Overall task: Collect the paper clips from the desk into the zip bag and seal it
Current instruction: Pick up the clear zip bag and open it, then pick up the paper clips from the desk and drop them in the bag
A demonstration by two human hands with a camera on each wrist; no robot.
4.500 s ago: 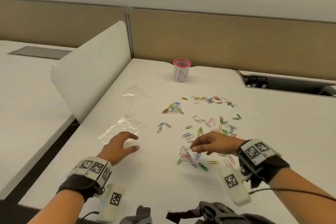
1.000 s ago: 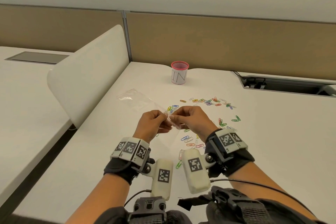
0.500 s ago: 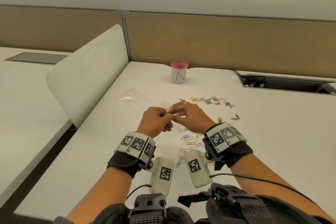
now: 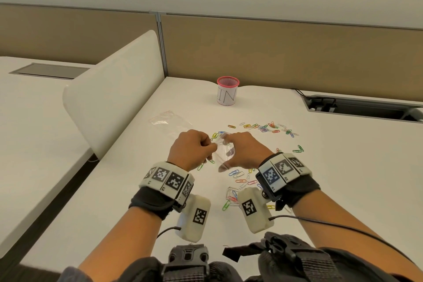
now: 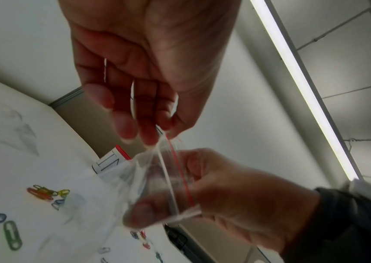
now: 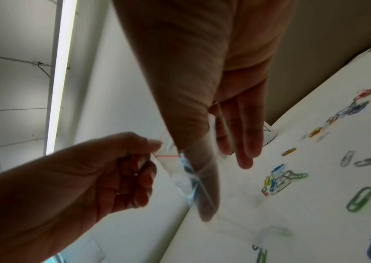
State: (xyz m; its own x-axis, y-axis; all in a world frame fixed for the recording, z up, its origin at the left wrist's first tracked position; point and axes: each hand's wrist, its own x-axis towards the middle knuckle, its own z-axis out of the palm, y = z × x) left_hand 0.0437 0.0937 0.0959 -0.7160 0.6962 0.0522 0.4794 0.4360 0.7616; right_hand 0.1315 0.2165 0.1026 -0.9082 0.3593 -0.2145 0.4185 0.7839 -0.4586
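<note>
I hold a clear zip bag with a red zip line in the air over the desk. My left hand pinches one corner of its mouth between thumb and fingertips, as the left wrist view shows. My right hand holds the other side. Its thumb shows through the plastic and its fingers reach past the bag's far side. The bag looks empty. Coloured paper clips lie scattered on the white desk beyond and below my hands, and more clips lie near my right wrist.
A second clear bag lies flat on the desk at the left. A pink mesh cup marked IN stands at the back. A white divider borders the left edge. A cable slot is at the back right.
Since 4.5 s ago the bag was lifted off the desk. In the last half second my right thumb has spread down and the bag's mouth has been pulled wider.
</note>
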